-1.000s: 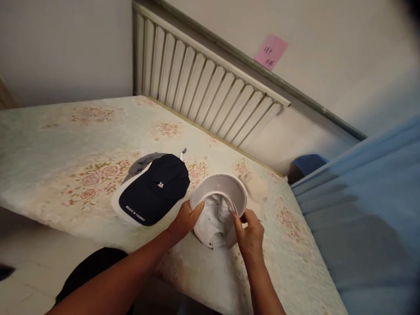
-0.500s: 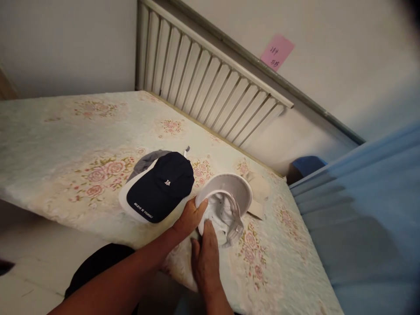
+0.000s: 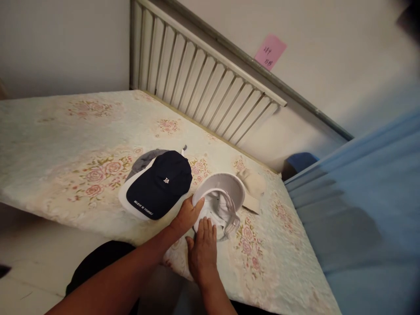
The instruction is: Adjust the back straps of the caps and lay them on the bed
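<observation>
Right hand [image 3: 202,249]: flat, fingers extended, pressing white cap [image 3: 219,205] at near mattress [image 3: 49,144] edge. Left hand [image 3: 187,216]: pinching cap's brim. Left of cap: navy cap [image 3: 160,186]. Beyond cap: beige cap [image 3: 252,189], radiator [image 3: 203,83], pink note [image 3: 270,51].

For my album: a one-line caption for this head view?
Both hands, left and right, press a white cap flat on a floral mattress beside a navy cap.

Both hands [image 3: 193,232] on a seemingly upturned white cap [image 3: 220,202].
</observation>
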Available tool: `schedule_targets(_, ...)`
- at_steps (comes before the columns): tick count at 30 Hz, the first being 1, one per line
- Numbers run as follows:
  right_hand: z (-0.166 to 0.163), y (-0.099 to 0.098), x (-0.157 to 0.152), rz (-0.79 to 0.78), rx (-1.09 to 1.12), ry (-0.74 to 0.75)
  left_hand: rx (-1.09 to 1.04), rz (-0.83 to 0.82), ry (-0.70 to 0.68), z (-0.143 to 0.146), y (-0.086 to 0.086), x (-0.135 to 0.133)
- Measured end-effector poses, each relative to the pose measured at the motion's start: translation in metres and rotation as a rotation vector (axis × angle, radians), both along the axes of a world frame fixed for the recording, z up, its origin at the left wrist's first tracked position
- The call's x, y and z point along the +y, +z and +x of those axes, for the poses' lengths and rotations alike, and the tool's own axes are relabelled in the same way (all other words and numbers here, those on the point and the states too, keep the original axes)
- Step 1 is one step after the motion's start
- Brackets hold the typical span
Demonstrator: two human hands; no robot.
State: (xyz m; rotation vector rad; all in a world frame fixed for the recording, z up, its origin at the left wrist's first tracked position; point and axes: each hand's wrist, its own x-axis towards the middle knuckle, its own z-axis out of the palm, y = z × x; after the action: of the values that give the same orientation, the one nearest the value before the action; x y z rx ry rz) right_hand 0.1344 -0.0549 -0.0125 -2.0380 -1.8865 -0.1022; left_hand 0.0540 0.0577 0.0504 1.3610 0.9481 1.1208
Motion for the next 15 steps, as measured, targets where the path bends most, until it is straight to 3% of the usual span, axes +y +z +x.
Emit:
schedule_targets(8, -0.026, 0.021, 0.018, -0.119, 0.015, -0.050, -0.041, 0.087, 0.033, -0.005, -0.005, 0.002)
schedule_targets(15, -0.031, 0.014, 0.031, -0.070, 0.064, 0.012, -0.021, 0.063, 0.024, -0.006, -0.005, -0.001)
